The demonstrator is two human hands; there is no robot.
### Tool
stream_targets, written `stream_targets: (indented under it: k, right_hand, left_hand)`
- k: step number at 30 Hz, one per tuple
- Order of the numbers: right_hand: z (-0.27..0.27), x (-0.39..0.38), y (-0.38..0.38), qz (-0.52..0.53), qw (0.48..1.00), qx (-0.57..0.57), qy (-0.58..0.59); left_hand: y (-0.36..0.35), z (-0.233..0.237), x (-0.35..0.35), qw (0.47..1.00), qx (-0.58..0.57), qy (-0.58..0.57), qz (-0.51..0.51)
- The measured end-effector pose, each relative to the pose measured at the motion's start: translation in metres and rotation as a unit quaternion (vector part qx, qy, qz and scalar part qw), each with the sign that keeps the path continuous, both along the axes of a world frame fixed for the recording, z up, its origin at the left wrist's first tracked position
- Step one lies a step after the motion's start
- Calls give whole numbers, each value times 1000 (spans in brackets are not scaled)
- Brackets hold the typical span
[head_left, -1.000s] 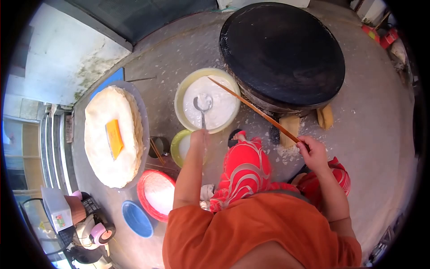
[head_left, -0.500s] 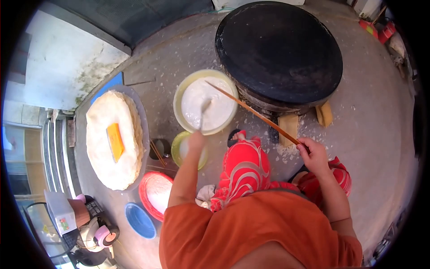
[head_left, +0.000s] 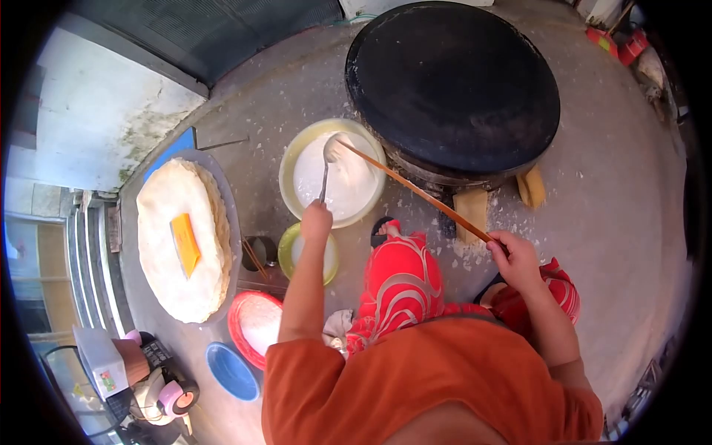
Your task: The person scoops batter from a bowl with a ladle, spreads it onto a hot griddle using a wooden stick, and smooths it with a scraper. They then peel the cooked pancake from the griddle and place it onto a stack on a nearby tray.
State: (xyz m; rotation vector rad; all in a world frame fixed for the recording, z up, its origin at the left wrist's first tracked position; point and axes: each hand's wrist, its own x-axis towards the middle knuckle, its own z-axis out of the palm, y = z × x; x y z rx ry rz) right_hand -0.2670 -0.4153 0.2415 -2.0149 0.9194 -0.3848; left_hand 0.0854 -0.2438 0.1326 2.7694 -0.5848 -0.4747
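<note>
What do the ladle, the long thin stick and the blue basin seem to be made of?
The ladle looks like metal, probably steel: grey, with a smooth sheen. The stick seems to be wood or bamboo, reddish-brown and smooth, tapering to a point; varnish is possible. The blue basin looks like plastic, evenly coloured and slightly glossy, with a smooth rim.

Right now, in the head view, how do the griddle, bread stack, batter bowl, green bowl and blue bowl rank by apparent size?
Largest to smallest:
1. Griddle
2. Bread stack
3. Batter bowl
Unranked: green bowl, partly hidden, and blue bowl look alike.
</note>
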Motion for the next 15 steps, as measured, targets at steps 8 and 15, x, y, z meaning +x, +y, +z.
stream_targets:
  k: [8, 15]
  right_hand:
    - [1, -4, -1, 7, 1000, 19, 11]
    - [0, -2, -1, 4, 1000, 10, 14]
  left_hand:
    - [52, 17, -3, 994, 56, 87, -31]
    - [58, -90, 0, 936, -73, 320, 128]
